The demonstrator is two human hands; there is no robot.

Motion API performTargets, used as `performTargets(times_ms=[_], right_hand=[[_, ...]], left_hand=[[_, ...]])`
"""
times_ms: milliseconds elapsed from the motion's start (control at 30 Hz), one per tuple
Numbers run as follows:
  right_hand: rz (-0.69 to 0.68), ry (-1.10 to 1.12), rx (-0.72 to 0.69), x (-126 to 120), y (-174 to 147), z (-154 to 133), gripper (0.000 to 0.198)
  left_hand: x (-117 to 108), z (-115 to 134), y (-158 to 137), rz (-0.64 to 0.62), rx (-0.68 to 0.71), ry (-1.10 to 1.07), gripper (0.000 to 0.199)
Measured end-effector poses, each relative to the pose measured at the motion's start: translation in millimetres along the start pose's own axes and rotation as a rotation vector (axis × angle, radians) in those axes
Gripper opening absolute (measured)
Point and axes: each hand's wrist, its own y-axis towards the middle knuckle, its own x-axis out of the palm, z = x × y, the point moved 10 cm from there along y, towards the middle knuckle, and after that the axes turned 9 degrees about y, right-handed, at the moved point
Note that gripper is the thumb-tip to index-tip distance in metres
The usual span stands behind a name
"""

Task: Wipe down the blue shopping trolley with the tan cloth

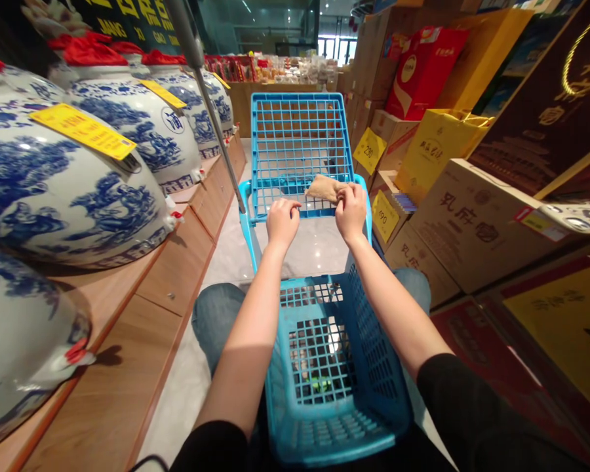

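A blue plastic shopping cart (341, 429) stands between my knees, with a deep lower basket and an upright grid panel (252, 141) beyond it. My left hand (282, 223) is curled over the bar at the panel's lower edge, its fingertips bent inward. At the right end of the same bar, my right hand (351, 208) grips a folded light-brown cloth (322, 188). The cloth's loose end points left across the grid, towards my left hand. My right fingers hide part of it.
Large blue-and-white porcelain jars (73, 190) with red cloth tops line a wooden shelf (164, 278) on the left. A grey pole (221, 128) rises beside the cart. Cardboard cartons (494, 223) and gift bags (435, 154) crowd the right side. Packaged goods (290, 69) lie on a far counter.
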Motion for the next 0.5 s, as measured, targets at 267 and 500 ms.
performTargets(times_ms=[267,500], right_hand=[[-0.123,-0.179,0.222,7,4,29,0.023],[0.114,-0.102,-0.027,-6,6,20,0.025]], left_hand=[[7,2,6,-0.038,0.024,0.008,0.032],[18,7,14,-0.05,0.048,-0.01,0.033]])
